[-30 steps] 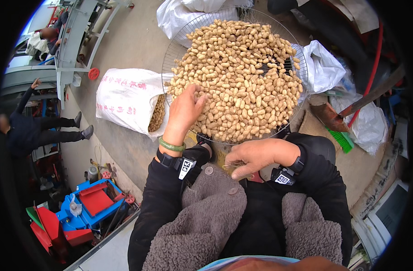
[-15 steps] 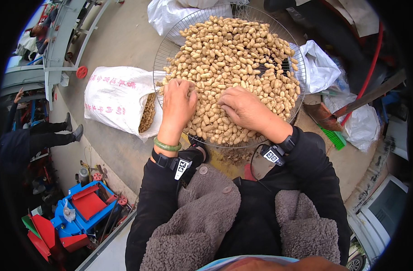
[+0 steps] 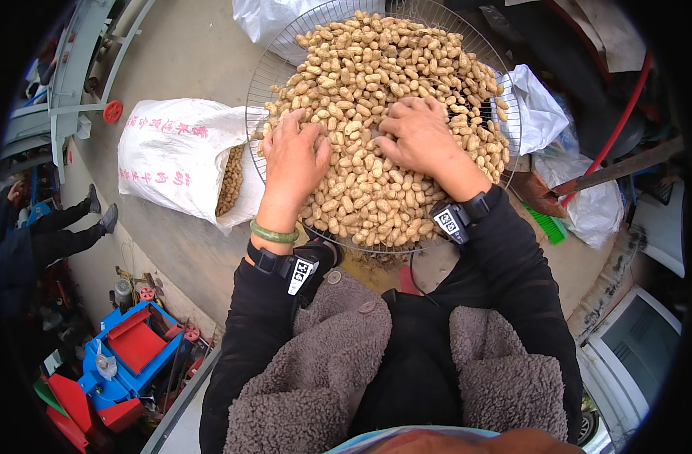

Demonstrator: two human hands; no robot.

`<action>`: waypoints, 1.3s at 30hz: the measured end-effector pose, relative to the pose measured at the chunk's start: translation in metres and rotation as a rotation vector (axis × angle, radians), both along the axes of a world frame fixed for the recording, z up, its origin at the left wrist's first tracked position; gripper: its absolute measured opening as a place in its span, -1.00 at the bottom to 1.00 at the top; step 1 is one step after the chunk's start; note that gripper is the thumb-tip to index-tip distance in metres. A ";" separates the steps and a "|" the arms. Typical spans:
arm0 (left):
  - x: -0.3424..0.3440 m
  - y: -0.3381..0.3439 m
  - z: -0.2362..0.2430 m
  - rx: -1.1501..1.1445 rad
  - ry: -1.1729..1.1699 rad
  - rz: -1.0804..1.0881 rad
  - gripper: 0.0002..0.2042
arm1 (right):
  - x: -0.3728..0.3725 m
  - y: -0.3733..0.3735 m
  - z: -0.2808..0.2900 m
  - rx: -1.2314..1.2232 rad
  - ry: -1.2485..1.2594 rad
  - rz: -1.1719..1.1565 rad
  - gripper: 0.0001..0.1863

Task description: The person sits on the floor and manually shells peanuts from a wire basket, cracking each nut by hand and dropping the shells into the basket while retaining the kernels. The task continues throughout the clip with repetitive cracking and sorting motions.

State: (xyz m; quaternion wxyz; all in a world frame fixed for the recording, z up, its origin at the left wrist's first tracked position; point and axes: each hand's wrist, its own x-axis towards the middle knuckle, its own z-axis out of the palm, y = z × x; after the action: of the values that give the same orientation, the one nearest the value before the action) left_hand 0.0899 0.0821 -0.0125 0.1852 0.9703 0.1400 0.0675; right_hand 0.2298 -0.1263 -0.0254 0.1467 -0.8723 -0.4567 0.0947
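A round wire basket (image 3: pixel 256 130) holds a broad heap of unshelled peanuts (image 3: pixel 353 98) in front of me. My left hand (image 3: pixel 294 155), with a green bangle (image 3: pixel 274 232) at the wrist, rests on the heap's left side, thumb apart and fingers loosely bent. Toward the middle right, my right hand (image 3: pixel 418 136) lies on the nuts with its fingers spread. Neither hand has a visible grip on a nut, though the fingertips are partly sunk among them. Through a gap at the right of the heap, the dark wire bottom shows.
Left of the basket lies a white woven sack (image 3: pixel 175 155), its mouth showing peanuts. White plastic bags (image 3: pixel 539 110), a green brush (image 3: pixel 546 225) and a rusty long-handled tool (image 3: pixel 539 193) are at the right. A blue and red machine (image 3: pixel 138 344) stands lower left; a person (image 3: pixel 54 234) is beyond.
My right hand has moved up and farther over the heap, its fingers spreading. My left hand has shifted slightly and its fingers have loosened. The whole view has shifted a little.
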 end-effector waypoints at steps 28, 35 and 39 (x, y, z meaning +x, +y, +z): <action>0.006 -0.012 -0.001 0.083 0.066 0.006 -0.74 | -0.004 0.031 -0.002 -0.047 0.209 -0.036 -0.32; 0.007 -0.011 0.001 0.092 0.066 -0.001 -0.71 | -0.011 0.005 0.004 0.077 0.308 0.125 -0.40; 0.010 -0.014 0.003 0.102 0.076 0.013 -0.72 | -0.019 -0.017 0.013 0.113 0.348 0.253 -0.54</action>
State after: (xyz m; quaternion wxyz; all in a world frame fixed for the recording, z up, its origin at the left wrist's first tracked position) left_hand 0.1000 0.0679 -0.0097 0.1299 0.9794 0.1495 0.0387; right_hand 0.2103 -0.1434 -0.0122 0.2591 -0.7688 -0.5350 0.2359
